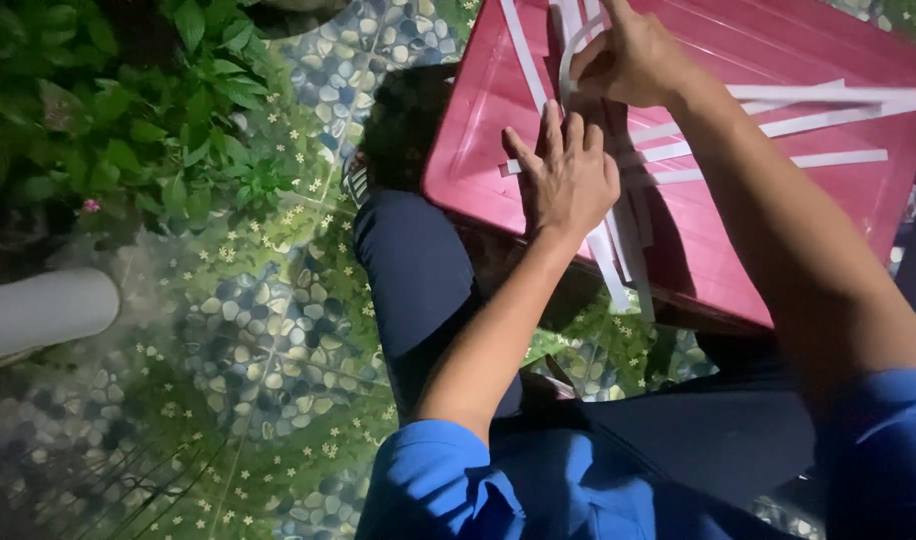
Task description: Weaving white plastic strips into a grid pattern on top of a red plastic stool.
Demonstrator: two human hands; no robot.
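While we look down from the head camera, our left hand [568, 175] lies flat with its fingers spread wide on a pink plastic lid [768, 45] that rests across our lap. The palm presses down on several white paper strips [618, 245], which run under the hand and stick out past the lid's near edge. It grips nothing; it only holds the strips flat against the pink surface.

Our right hand [633, 55] is further up the lid, near the top of the view, with its fingers closed on a curved white strip [575, 50] that bends in an arc to the left of the knuckles. The two hands are near each other but do not touch.

More long white strips [818, 125] lie to the right of the hands, fanned out across the lid toward its right edge and crossing beneath our right forearm. One more strip [523, 50] runs along the lid's left part, near the upper corner.

We wear blue sleeves [438, 480] and dark trousers [418, 270]. Below the lid we see a floor [268, 340] patterned with pebbles and small flowers. Green leafy plants [128, 110] fill the upper left corner, with one small pink bloom among them, and a pale rounded object [43, 310] sits at the left edge; we cannot tell what it is.
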